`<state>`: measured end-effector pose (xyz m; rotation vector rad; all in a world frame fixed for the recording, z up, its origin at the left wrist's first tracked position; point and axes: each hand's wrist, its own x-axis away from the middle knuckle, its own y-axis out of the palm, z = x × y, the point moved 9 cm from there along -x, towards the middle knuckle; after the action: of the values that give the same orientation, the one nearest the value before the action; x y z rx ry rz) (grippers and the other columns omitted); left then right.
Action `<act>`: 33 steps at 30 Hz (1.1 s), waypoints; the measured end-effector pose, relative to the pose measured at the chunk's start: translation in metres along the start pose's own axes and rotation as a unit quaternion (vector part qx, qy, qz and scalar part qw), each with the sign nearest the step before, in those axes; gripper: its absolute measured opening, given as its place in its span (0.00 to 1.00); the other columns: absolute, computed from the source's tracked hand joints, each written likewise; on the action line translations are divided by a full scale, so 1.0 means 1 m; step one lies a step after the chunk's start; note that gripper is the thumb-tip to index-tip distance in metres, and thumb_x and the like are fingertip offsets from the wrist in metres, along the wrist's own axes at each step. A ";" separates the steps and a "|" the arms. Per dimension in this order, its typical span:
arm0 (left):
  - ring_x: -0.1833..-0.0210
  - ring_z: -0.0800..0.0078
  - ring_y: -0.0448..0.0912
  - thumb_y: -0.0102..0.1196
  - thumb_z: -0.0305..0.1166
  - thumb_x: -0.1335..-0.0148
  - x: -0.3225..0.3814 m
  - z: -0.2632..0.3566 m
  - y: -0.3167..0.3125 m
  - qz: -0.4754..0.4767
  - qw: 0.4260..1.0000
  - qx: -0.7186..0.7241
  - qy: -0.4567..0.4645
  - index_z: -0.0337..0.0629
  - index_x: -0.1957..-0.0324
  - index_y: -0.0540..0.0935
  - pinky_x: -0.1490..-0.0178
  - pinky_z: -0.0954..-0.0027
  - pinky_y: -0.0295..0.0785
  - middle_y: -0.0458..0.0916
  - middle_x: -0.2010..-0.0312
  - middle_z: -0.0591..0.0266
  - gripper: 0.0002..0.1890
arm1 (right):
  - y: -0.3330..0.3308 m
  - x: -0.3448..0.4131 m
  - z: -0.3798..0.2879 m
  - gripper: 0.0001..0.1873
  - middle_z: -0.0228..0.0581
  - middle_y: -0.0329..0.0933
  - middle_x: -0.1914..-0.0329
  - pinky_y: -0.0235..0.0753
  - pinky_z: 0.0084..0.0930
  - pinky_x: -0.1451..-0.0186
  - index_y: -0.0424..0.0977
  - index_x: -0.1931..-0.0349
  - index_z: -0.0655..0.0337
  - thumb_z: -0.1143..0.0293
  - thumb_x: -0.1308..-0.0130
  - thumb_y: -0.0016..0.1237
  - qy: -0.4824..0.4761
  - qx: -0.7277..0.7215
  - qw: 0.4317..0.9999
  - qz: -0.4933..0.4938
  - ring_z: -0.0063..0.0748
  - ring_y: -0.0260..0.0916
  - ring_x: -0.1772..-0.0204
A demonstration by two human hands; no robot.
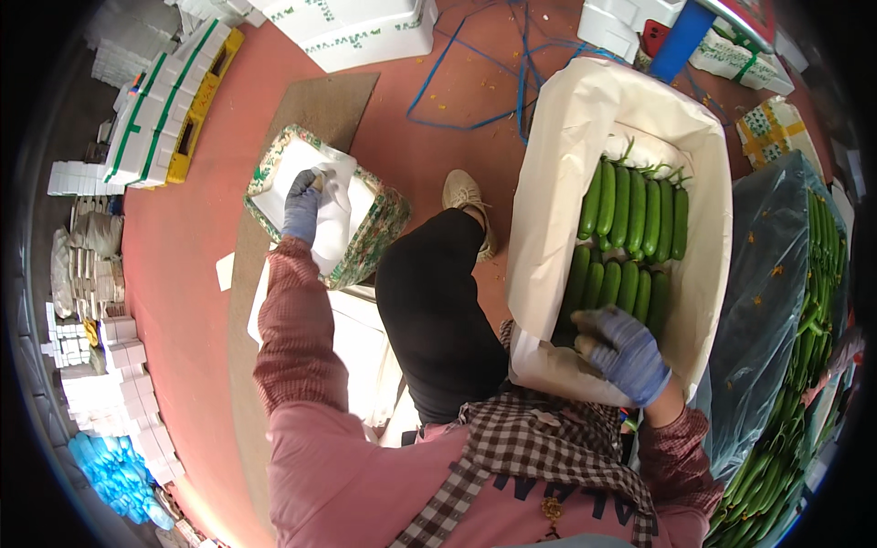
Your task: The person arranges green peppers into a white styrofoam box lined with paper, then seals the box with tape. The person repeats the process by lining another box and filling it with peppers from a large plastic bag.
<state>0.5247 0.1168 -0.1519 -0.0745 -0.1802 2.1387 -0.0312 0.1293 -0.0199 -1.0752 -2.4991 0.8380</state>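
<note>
My left hand (305, 195), in a worn blue-grey glove, pinches a thin white sheet (336, 198) at a small box with a green floral pattern (377, 229). More white sheets lie in that box. To the right, a large foam box lined with pale paper (558, 157) holds green cucumbers (634, 212) in two rows, the far row with its stems pointing away. Over the near end of the near row (620, 281) is my right hand (623, 349), gloved too, its bent fingers slightly blurred and apart. Nothing shows between them; the palm side is hidden.
Beyond the right side of the lined box, more cucumbers (767, 472) lie along dark plastic sheeting (754, 274). Blue strapping (473, 127) is strewn on the red floor. White foam boxes (370, 34) stand ahead; strapped boxes (154, 116) rest on a yellow pallet (205, 103) at left.
</note>
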 end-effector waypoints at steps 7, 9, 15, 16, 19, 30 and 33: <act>0.44 0.68 0.78 0.50 0.27 0.32 0.140 0.191 0.122 -0.211 0.960 -0.172 0.069 0.37 0.44 0.78 0.40 0.71 0.72 0.76 0.42 0.57 0.15 | 0.010 -0.068 -0.033 0.27 0.48 0.78 0.50 0.79 0.29 0.43 0.72 0.45 0.68 0.52 0.31 0.50 0.160 -0.561 0.810 -0.060 0.44 0.79 0.48; 0.32 0.60 0.68 0.56 0.38 0.33 0.189 0.225 0.178 -0.280 0.928 -0.167 0.179 0.39 0.45 0.75 0.32 0.66 0.62 0.67 0.33 0.48 0.19 | 0.031 -0.085 -0.052 0.29 0.51 0.76 0.49 0.79 0.29 0.46 0.73 0.46 0.69 0.49 0.32 0.52 0.163 -0.591 0.782 -0.115 0.45 0.79 0.48; 0.33 0.46 0.65 0.62 0.56 0.43 0.236 0.262 0.268 -0.354 0.875 -0.165 0.284 0.37 0.40 0.71 0.33 0.53 0.60 0.69 0.39 0.38 0.38 | -0.012 -0.059 -0.008 0.26 0.55 0.80 0.55 0.78 0.27 0.50 0.72 0.42 0.67 0.68 0.42 0.54 0.093 -0.270 0.952 0.112 0.39 0.79 0.58; 0.34 0.46 0.65 0.61 0.57 0.42 0.223 0.266 0.278 -0.309 0.846 -0.269 0.340 0.37 0.38 0.68 0.33 0.51 0.60 0.70 0.40 0.39 0.40 | -0.027 -0.043 0.003 0.30 0.53 0.81 0.56 0.77 0.27 0.51 0.69 0.38 0.68 0.70 0.43 0.54 0.074 -0.311 0.932 0.172 0.37 0.79 0.58; 0.30 0.43 0.60 0.55 0.63 0.41 0.176 0.239 0.336 -0.291 0.734 -0.518 0.329 0.39 0.29 0.58 0.28 0.44 0.49 0.67 0.37 0.39 0.48 | -0.059 -0.001 0.036 0.36 0.48 0.79 0.50 0.74 0.21 0.49 0.62 0.32 0.68 0.68 0.41 0.60 0.102 -0.274 0.927 0.237 0.24 0.72 0.56; 0.21 0.45 0.31 0.39 0.70 0.38 0.167 0.154 0.544 -0.267 0.756 -0.580 0.142 0.60 0.24 0.49 0.24 0.42 0.22 0.39 0.23 0.44 0.45 | -0.112 0.046 0.093 0.41 0.45 0.83 0.61 0.39 0.60 0.23 0.53 0.28 0.61 0.58 0.39 0.55 0.325 0.293 0.884 0.164 0.40 0.80 0.51; 0.21 0.43 0.33 0.40 0.68 0.36 0.168 0.128 0.546 -0.242 0.750 -0.598 0.147 0.61 0.24 0.48 0.24 0.42 0.24 0.38 0.24 0.42 0.44 | -0.108 0.037 0.102 0.39 0.44 0.83 0.64 0.39 0.59 0.23 0.54 0.28 0.61 0.62 0.38 0.54 0.303 0.331 0.880 0.154 0.39 0.80 0.52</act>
<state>-0.0359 -0.0470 -0.1089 -0.9871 -1.2143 1.1602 -0.1655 0.0566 -0.0320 -1.2302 -1.3859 1.1097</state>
